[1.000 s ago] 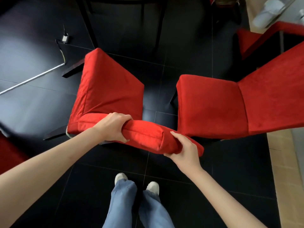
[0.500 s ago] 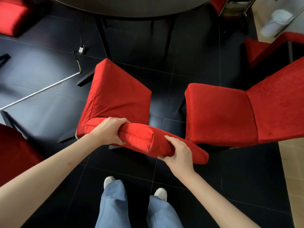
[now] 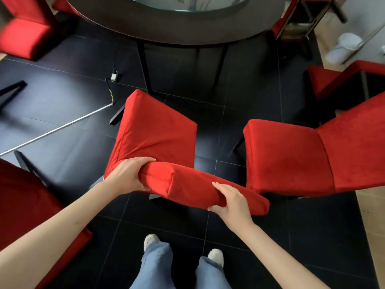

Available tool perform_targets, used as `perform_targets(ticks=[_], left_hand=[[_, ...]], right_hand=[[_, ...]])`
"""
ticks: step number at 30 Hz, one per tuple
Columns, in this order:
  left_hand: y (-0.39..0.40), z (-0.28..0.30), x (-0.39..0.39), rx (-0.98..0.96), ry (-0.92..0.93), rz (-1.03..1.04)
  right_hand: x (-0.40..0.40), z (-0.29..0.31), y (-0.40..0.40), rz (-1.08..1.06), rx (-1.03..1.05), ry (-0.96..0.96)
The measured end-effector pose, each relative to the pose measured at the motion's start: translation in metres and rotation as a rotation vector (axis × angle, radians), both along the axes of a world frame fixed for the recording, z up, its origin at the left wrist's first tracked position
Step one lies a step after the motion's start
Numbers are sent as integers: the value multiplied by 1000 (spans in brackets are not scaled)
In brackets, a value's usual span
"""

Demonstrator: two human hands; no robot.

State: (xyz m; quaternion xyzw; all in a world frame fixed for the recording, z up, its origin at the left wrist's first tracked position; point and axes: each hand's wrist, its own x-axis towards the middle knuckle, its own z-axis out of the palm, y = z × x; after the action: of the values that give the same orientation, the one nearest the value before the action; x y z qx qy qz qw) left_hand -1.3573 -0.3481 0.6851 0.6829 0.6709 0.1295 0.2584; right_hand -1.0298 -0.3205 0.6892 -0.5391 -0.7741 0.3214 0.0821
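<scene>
A red upholstered chair (image 3: 154,130) stands right in front of me, seen from above, its seat pointing toward a round dark table (image 3: 177,24). Both my hands hold the top edge of its backrest (image 3: 193,186). My left hand (image 3: 129,174) grips the left end, fingers wrapped over the top. My right hand (image 3: 230,202) grips the right part, thumb on top and fingers curled underneath. The chair's dark legs show partly beneath the seat.
A second red chair (image 3: 291,159) stands close on the right. More red chairs sit at the left edge (image 3: 23,205), upper left (image 3: 25,34) and upper right (image 3: 325,80). A cable and a white strip (image 3: 62,127) lie on the black tiled floor. My feet (image 3: 181,247) stand behind the chair.
The view has tilted up, so the table now shows at the top. My left hand has slid toward the backrest's left end. The chair sits nearer the table.
</scene>
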Motion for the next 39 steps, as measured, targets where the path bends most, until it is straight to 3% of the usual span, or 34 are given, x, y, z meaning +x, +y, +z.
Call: perform_targets(ticks=[6, 9, 12, 14, 18, 24, 34, 39], left_hand=[[-32, 36, -9, 154, -120, -20], [-42, 53, -22, 287, -75, -108], [-52, 58, -46, 307, -96, -66], [-57, 56, -61, 314, -123, -34], [-66, 51, -81, 359, -196, 6], [-69, 47, -95, 364, -195, 25], [-72, 51, -78, 525, -168, 243], [-77, 46, -58, 534, -21, 436]], right_hand=[[-49, 10, -13, 26, 40, 42], [-73, 13, -19, 43, 38, 78], [-82, 8, -23, 47, -2, 114], [-79, 1, -25, 52, -21, 79], [-73, -13, -22, 64, 47, -170], [-78, -13, -16, 79, 119, -110], [-87, 27, 57, 189, 157, -122], [-97, 48, 100, 320, 185, -203]])
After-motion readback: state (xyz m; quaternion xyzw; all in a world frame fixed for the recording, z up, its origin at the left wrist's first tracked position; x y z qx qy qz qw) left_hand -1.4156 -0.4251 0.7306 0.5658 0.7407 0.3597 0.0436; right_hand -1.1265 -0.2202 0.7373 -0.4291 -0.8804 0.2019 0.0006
